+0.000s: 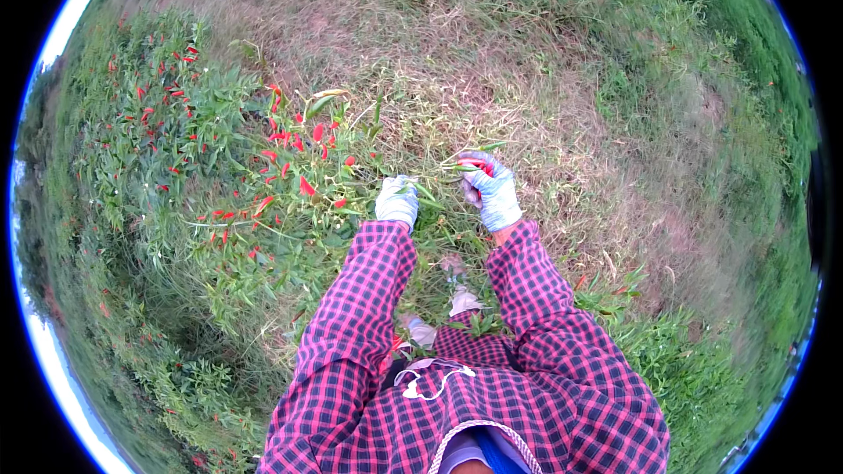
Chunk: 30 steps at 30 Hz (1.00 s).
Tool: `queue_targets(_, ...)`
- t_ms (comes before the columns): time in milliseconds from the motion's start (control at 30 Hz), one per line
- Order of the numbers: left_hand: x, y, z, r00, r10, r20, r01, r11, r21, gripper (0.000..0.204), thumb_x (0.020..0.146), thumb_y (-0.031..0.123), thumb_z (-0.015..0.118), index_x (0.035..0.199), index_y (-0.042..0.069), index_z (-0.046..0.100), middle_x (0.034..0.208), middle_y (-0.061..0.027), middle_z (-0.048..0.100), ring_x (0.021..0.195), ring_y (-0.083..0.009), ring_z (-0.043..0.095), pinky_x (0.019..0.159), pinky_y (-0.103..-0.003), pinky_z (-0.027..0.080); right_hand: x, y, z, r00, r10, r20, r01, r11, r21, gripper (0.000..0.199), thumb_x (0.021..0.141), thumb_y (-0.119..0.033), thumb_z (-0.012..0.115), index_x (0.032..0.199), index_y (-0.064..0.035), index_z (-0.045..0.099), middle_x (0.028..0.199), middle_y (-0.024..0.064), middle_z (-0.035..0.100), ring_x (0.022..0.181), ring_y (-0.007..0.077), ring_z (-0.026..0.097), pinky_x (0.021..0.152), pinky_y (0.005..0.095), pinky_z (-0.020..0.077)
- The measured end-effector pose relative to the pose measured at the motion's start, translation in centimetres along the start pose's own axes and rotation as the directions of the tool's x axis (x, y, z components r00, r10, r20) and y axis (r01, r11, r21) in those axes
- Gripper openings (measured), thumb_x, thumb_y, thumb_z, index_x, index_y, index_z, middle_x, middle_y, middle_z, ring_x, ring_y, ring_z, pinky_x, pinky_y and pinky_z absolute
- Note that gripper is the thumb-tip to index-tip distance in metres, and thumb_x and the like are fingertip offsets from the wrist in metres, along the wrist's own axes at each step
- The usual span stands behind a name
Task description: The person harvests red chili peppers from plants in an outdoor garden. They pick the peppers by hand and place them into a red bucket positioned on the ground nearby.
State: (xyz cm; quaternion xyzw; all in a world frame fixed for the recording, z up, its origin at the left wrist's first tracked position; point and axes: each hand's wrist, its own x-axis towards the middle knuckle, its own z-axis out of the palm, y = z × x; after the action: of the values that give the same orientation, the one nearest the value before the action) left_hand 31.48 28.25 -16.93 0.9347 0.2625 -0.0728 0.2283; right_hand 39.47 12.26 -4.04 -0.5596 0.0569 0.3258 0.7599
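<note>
My right hand point(493, 193), in a pale glove, is closed around red chili peppers point(479, 164) that show between the thumb and fingers, with green stems or leaves sticking out beside them. To its left, my gloved left hand point(398, 202) is closed at the edge of a chili plant point(325, 167). Its fingers are turned away, and I cannot make out what they grip; green leaves and stems lie right beside it. Several ripe red chilies point(306, 186) hang on the plant just left of this hand.
More chili plants point(158, 114) with red fruit stand thick along the left. Dry, flattened grass point(562, 105) covers the ground ahead and to the right. Green leafy plants point(667, 369) grow close by my right side. My feet point(464, 300) stand among low greenery.
</note>
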Motion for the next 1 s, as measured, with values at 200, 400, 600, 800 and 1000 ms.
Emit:
queue_targets(200, -2.2, 5.1, -4.4, 0.99, -0.093, 0.109, 0.107, 0.985, -0.132, 0.024, 0.078, 0.034, 0.048, 0.088, 0.013, 0.056, 0.088, -0.0122, 0.05, 0.08, -0.03, 0.051, 0.071, -0.037, 0.04, -1.2, -0.7, -0.7, 0.994, 0.068, 0.081, -0.088, 0.957, 0.278, 0.009, 0.072, -0.011, 0.055, 0.071, -0.0032, 0.051, 0.049, -0.0036, 0.038, 0.036, 0.0043, 0.03, 0.032, 0.0167, 0.0228)
queue_targets(400, -1.7, 5.6, -3.9, 0.995, -0.062, 0.077, 0.079, 0.966, -0.247, 0.03, 0.074, 0.03, 0.054, 0.099, 0.012, 0.051, 0.097, -0.0134, 0.05, 0.087, -0.0305, 0.05, 0.075, -0.036, 0.04, -1.8, -5.1, -1.8, 0.931, -0.23, 0.285, -0.061, 0.67, 0.74, 0.012, 0.076, -0.014, 0.052, 0.069, -0.0051, 0.047, 0.056, 0.0016, 0.045, 0.038, 0.0051, 0.034, 0.028, 0.0167, 0.0256)
queue_targets(600, -1.5, 5.8, -3.3, 0.993, -0.005, 0.121, 0.042, 0.951, -0.306, 0.045, 0.071, 0.029, 0.058, 0.109, 0.008, 0.044, 0.103, -0.0152, 0.05, 0.092, -0.0301, 0.05, 0.078, -0.036, 0.039, 5.8, -0.1, 4.5, 0.98, 0.196, -0.034, -0.199, 0.976, -0.091, 0.015, 0.072, -0.011, 0.054, 0.085, -0.0045, 0.053, 0.064, 0.0072, 0.056, 0.043, 0.013, 0.046, 0.033, 0.0227, 0.032)
queue_targets(800, -1.6, 6.8, -2.7, 0.949, 0.019, 0.315, 0.064, 0.966, -0.251, 0.039, 0.074, 0.025, 0.052, 0.107, 0.005, 0.045, 0.096, -0.0158, 0.054, 0.092, -0.0274, 0.051, 0.075, -0.033, 0.042, 9.9, 3.8, 5.0, 0.979, -0.097, -0.181, -0.127, 0.41, -0.903, 0.038, 0.063, -0.03, 0.066, 0.09, -0.0041, 0.056, 0.081, 0.0104, 0.06, 0.074, 0.022, 0.057, 0.068, 0.0304, 0.0439)
queue_targets(1000, -2.1, 1.0, 6.8, 0.901, -0.008, 0.433, 0.337, 0.64, -0.691, 0.032, 0.08, 0.027, 0.042, 0.104, 0.007, 0.048, 0.099, -0.013, 0.054, 0.091, -0.0265, 0.053, 0.077, -0.033, 0.042, 8.6, 2.9, 11.0, 0.995, -0.012, -0.099, -0.092, 0.262, -0.961, 0.047, 0.061, -0.039, 0.063, 0.095, -0.0069, 0.056, 0.091, 0.0128, 0.058, 0.087, 0.0261, 0.055, 0.075, 0.0337, 0.0426)
